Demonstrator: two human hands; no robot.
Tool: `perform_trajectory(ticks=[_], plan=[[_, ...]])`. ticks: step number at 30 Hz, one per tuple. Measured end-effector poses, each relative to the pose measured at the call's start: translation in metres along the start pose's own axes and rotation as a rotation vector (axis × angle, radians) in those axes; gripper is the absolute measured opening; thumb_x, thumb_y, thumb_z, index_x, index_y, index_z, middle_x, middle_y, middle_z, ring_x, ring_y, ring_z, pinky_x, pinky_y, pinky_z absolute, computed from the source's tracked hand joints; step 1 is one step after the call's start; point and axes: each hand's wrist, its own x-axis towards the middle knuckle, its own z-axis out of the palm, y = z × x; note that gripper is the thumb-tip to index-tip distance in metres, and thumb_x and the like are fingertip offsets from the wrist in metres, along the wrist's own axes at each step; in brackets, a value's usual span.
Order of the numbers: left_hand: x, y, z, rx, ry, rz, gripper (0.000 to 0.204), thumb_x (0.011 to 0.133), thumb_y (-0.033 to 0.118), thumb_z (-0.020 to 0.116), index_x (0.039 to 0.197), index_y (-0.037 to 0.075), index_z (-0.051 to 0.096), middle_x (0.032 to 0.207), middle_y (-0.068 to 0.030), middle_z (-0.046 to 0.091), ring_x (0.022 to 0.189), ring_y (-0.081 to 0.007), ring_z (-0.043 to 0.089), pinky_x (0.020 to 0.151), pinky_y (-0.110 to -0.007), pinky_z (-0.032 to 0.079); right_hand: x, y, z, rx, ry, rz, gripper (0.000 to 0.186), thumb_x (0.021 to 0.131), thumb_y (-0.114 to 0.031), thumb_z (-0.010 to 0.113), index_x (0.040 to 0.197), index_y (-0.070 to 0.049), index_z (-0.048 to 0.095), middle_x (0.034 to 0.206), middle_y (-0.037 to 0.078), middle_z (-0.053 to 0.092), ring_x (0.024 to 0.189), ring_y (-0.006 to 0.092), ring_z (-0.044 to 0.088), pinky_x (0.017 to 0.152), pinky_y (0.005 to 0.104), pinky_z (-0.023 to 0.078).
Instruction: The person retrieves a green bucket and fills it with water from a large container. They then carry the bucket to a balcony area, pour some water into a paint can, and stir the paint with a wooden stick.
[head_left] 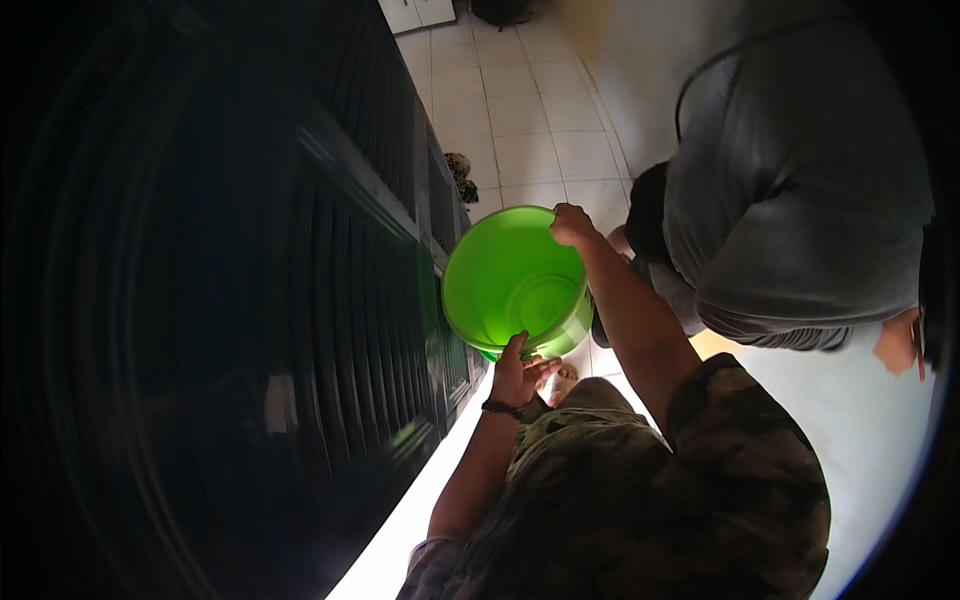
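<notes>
Both of my hands are on a green plastic bucket [500, 275], which is tilted so its open top and round inner bottom face up toward me. My right hand [570, 224] grips the rim at the upper right, fingers curled over it. My left hand [520, 368] holds the near side low in the picture, thumb at the rim and fingers under the outside. The bucket appears empty inside and hangs close beside a dark slatted door or panel [350, 300] on my left.
A person in grey [780, 200] bends close on my right, a hand [895, 345] at the far edge. White floor tiles [520, 100] stretch ahead, with small patterned objects [460, 175] by the panel's foot, a dark item [497, 10] and a white cabinet [415, 12] farther off.
</notes>
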Motion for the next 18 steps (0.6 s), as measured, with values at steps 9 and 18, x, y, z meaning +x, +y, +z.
perform_trajectory(ticks=[9,18], plan=[[-0.003,0.021,-0.074,0.916,-0.154,0.233,0.071,0.094,0.043,0.061,0.145,0.001,0.034,0.112,-0.0080,0.062,0.100,-0.0156,0.058,0.089,-0.030,0.045,0.100,0.037,-0.011,0.194,0.294,0.138,0.038,0.080,-0.014,0.063,0.113,0.002,0.054,0.108,0.028,0.064,0.102,0.0408,0.063,0.086,0.0454,0.052],[0.067,0.080,-0.032,1.037,-0.254,0.427,0.057,0.097,0.043,0.055,0.131,-0.003,0.052,0.116,-0.0090,0.063,0.109,-0.0163,0.055,0.096,-0.029,0.042,0.220,0.049,0.002,0.616,0.632,0.448,0.043,0.076,-0.006,0.058,0.113,0.010,0.042,0.105,0.034,0.061,0.099,0.0461,0.062,0.088,0.0469,0.051]])
